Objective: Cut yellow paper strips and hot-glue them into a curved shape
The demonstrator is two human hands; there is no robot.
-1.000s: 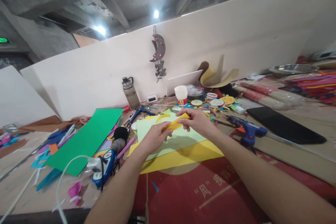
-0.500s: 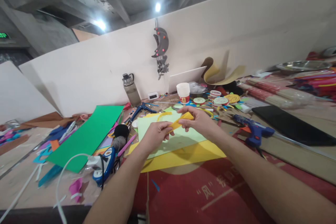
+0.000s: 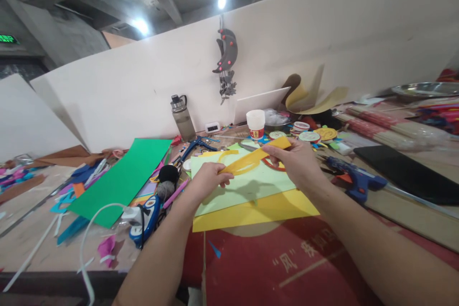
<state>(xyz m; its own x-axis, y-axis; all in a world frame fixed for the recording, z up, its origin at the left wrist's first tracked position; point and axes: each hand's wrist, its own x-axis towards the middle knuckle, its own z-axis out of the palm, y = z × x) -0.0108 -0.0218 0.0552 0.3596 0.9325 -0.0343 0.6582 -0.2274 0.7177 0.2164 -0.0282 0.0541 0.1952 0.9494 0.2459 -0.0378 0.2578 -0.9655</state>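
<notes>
A yellow strip point(image 3: 247, 161), paper or felt, is stretched between my two hands above the table. My left hand point(image 3: 211, 178) pinches its left end, fingers closed. My right hand point(image 3: 296, 158) grips the other end between thumb and fingers, with a short piece sticking up past them. The strip looks split or doubled along its middle. Beneath lies a pale green sheet point(image 3: 215, 204) on top of a yellow sheet point(image 3: 229, 222). Another curled yellow strip point(image 3: 229, 153) rests on the green sheet, and red-handled scissors point(image 3: 274, 165) lie partly behind my right hand.
To the left are a bright green sheet point(image 3: 118, 177), a blue power strip point(image 3: 148, 222) with a white cable, and dark yarn balls point(image 3: 167, 177). A blue glue gun point(image 3: 358, 177) lies right. Behind stand a bottle point(image 3: 182, 119) and paper cups point(image 3: 256, 124).
My hands have moved apart, the right one going rightward, and the yellow strip now spans a longer gap between them. The view has shifted slightly.
</notes>
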